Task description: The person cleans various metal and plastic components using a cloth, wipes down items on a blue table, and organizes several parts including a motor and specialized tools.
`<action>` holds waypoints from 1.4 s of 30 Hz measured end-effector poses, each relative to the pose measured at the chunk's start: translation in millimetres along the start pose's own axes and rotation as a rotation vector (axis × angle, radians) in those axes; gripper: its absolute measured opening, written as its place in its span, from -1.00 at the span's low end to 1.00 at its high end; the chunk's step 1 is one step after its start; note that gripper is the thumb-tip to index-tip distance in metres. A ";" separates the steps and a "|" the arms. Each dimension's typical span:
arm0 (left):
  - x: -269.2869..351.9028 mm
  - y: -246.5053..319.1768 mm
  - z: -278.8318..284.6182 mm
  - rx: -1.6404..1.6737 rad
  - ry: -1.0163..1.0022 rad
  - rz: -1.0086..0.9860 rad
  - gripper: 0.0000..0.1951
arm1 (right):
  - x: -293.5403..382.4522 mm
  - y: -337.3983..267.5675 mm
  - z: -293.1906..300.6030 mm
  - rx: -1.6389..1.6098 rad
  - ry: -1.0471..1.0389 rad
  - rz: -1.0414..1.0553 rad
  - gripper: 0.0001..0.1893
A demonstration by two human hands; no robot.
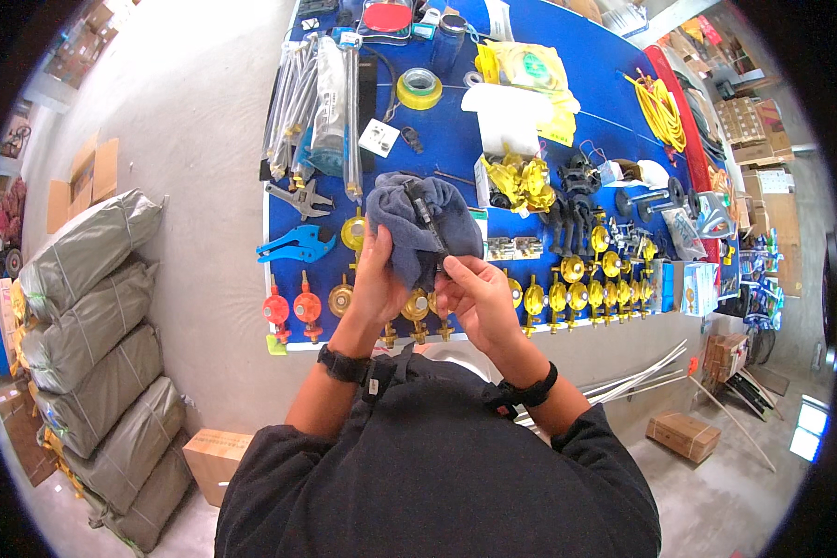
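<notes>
A dark grey-blue cloth (397,202) is bunched up above the front of the blue table (453,125). My left hand (376,275) grips the cloth from its left side. Across the cloth lies a slim black rod-like tool (424,213) with small pale marks; its exact kind is unclear. My right hand (481,296) pinches the lower end of this tool between thumb and fingers. Beneath my hands, brass-coloured gas regulators (416,305) stand along the table's front edge, partly hidden. Two red gas regulators (307,305) lie at the left end of that row.
A blue pipe cutter (296,244) and a grey caliper-like tool (300,201) lie left of the cloth. Behind are metal tubes (352,118), yellow tape (418,89) and a box of yellow regulators (519,178). Wrapped grey bales (97,349) are stacked on the floor at left.
</notes>
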State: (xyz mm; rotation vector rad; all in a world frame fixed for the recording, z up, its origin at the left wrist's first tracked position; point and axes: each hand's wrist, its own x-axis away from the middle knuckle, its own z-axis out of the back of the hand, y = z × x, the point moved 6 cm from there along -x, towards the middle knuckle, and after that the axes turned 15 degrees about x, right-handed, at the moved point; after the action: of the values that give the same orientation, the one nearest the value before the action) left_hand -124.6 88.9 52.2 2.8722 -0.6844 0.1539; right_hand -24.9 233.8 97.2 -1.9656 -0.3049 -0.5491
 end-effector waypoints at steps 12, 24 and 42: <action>-10.8 26.3 -4.8 -0.140 0.020 -0.126 -0.30 | 3.5 19.1 11.1 0.165 -0.016 -0.050 -0.80; -8.5 53.6 -5.0 -0.262 0.057 -0.144 -0.37 | -2.3 -117.2 10.5 0.485 -0.055 0.733 -0.75; 7.8 -1.8 -28.7 -0.171 0.071 -0.029 -0.34 | 1.2 -73.6 -27.8 1.434 0.247 0.873 -0.32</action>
State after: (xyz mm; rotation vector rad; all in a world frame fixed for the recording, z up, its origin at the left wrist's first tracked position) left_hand -118.5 92.9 81.1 2.6985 -0.6111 0.1831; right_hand -63.2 241.4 165.5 -0.4847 0.2898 0.0778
